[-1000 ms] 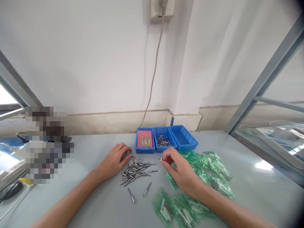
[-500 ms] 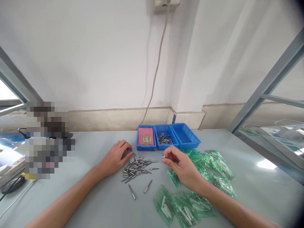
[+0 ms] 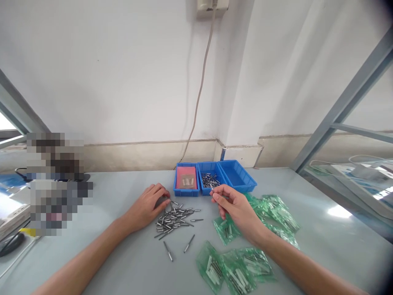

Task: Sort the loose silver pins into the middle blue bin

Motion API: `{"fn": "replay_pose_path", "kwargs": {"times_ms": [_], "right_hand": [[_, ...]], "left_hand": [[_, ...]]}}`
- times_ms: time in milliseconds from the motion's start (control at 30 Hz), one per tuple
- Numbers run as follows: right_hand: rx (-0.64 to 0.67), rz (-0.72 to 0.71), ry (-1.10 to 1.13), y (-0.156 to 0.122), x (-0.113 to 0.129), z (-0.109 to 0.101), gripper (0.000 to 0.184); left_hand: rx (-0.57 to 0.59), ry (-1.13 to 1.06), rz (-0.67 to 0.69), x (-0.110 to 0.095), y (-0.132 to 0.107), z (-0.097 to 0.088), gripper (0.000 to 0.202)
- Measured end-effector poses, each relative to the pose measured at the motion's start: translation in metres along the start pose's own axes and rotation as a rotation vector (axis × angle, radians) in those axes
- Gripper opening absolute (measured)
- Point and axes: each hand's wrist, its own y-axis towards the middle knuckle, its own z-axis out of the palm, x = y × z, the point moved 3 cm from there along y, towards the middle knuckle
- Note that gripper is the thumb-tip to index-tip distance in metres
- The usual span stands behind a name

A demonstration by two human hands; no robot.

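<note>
My left hand (image 3: 147, 207) rests on the grey table, fingers loosely curved and holding nothing, its fingertips at the left edge of a pile of small metal pins (image 3: 175, 219). My right hand (image 3: 236, 209) reaches forward to the front rim of the middle blue bin (image 3: 215, 189), which holds more pins. Its thumb and forefinger are pinched together on a pin that barely shows. Two stray pins (image 3: 188, 243) lie nearer to me.
Beside the middle bin are a left blue bin (image 3: 186, 180) with a pink insert and an empty right bin (image 3: 238, 176). Several green plastic bags (image 3: 276, 211) of parts lie right and front (image 3: 233, 268). A cable (image 3: 199, 94) hangs down the wall. A metal frame (image 3: 340, 106) slants at right.
My right hand has moved forward from above the table to the middle bin's rim, still pinched. My left hand has stayed by the pile.
</note>
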Motion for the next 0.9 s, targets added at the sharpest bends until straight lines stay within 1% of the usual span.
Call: {"fn": "replay_pose_path", "kwargs": {"times_ms": [133,233,300,400,467,533,567,633,667,733,800,900], "right_hand": [[-0.075,0.053,0.01,0.002,0.001,-0.003,0.049],[-0.097,0.095,0.057,0.004,0.0,-0.004,0.053],[-0.108,0.107,0.076,0.005,0.001,-0.004,0.053],[-0.126,0.083,0.045,0.006,0.001,-0.006,0.052],[-0.111,0.038,-0.039,0.006,0.001,-0.007,0.05],[-0.054,-0.049,-0.21,0.003,0.001,-0.004,0.039],[-0.004,-0.12,-0.33,0.0,0.002,-0.001,0.031],[0.165,-0.269,-0.575,-0.007,0.004,0.007,0.016],[0.244,-0.346,-0.676,-0.011,0.005,0.011,0.014],[0.363,-0.435,-0.806,-0.017,0.005,0.017,0.023],[0.431,-0.458,-0.868,-0.021,0.005,0.02,0.027],[0.486,-0.456,-0.889,-0.022,0.004,0.02,0.02]], "left_hand": [[0.036,-0.01,0.048,-0.008,-0.001,-0.002,0.029],[0.063,0.001,0.063,-0.012,-0.002,-0.003,0.029],[0.079,0.009,0.069,-0.014,-0.003,-0.003,0.03],[0.097,0.028,0.08,-0.018,-0.005,-0.003,0.031],[0.104,0.058,0.08,-0.023,-0.006,-0.003,0.033],[0.103,0.105,0.061,-0.029,-0.008,-0.002,0.041],[0.09,0.128,0.031,-0.033,-0.009,-0.001,0.047],[0.078,0.158,-0.011,-0.039,-0.012,0.002,0.061],[0.082,0.166,-0.015,-0.042,-0.014,0.004,0.068],[0.083,0.18,-0.024,-0.046,-0.018,0.008,0.082],[0.099,0.183,-0.024,-0.048,-0.021,0.011,0.09],[0.157,0.15,-0.013,-0.049,-0.024,0.015,0.096]]}}
